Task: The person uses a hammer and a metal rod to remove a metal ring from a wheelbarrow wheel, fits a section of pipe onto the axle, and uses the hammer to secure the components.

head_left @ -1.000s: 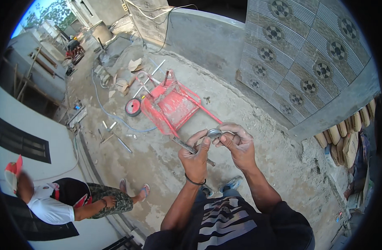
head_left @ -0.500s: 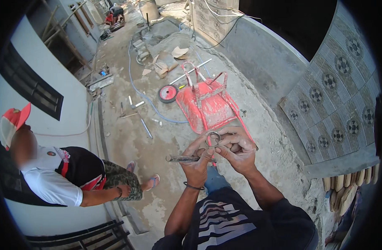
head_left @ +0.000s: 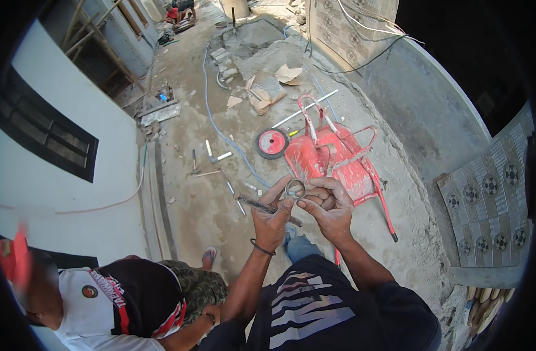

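Along the ground's left edge, close to the white wall, a co-worker in a white and black shirt is beside the person, one bare hand low near the person's left forearm. Farther in from that edge, a hammer lies on the ground, with a white pipe elbow just right of it. Next comes a dark, rough bar, carried slantwise through the person's left hand, its ends jutting out on either side; it looks stiff and fairly heavy, hard to break, and would sit best gripped near its middle. That same hand bends its fingers around the bar while thumb and forefinger pinch the left side of a metal ring. The ring is up off the ground, between the two hands, its opening turned toward the viewer; it seems light, rigid and not fragile, though smooth metal in dusty fingers could slip, so its outer rim, taken at opposite sides, looks the surest hold. The right hand closes on the right side of the rim with thumb and curled fingertips. Beyond that hand, a red wheelbarrow lies overturned toward the ground's right edge, where a low grey wall runs.
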The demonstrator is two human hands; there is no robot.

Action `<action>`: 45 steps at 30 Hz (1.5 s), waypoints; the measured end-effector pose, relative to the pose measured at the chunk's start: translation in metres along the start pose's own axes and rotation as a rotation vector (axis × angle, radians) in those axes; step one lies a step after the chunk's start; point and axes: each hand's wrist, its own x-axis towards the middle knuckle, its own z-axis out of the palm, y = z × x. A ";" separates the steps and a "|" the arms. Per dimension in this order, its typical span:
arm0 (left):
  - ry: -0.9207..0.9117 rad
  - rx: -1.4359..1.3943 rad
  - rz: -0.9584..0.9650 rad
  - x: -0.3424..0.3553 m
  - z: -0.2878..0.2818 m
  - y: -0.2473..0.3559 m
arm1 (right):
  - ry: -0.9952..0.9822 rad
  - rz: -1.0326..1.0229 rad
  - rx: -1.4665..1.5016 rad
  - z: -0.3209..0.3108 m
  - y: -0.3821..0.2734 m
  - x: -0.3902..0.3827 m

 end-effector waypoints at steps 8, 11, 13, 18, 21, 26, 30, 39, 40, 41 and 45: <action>0.017 0.066 -0.047 0.129 -0.093 0.036 | 0.039 0.149 -0.020 0.054 0.073 0.131; -0.001 0.142 -0.071 0.172 -0.133 0.045 | 0.113 0.281 0.074 0.075 0.097 0.175; -0.027 0.169 -0.074 0.202 -0.162 0.047 | 0.137 0.304 0.049 0.089 0.121 0.202; -0.166 0.365 -0.033 0.271 -0.258 0.046 | 0.116 0.202 -0.410 0.135 0.200 0.263; -0.274 0.432 -0.014 0.310 -0.336 0.044 | 0.168 0.273 -0.481 0.177 0.260 0.283; -0.364 0.503 -0.511 0.339 -0.458 0.070 | 0.359 0.634 -0.178 0.258 0.343 0.284; -0.358 0.264 -0.747 0.371 -0.497 0.101 | 0.433 0.802 -0.180 0.304 0.370 0.298; -0.419 -0.121 -0.897 0.503 -0.558 0.078 | 0.537 0.742 0.076 0.319 0.424 0.414; -0.432 -0.160 -0.889 0.524 -0.561 0.078 | 0.536 0.717 0.088 0.317 0.429 0.432; -0.451 -0.148 -0.894 0.546 -0.565 0.076 | 0.538 0.691 0.100 0.316 0.436 0.449; -0.610 -0.134 -0.849 0.629 -0.556 0.049 | 0.607 0.562 0.183 0.293 0.459 0.506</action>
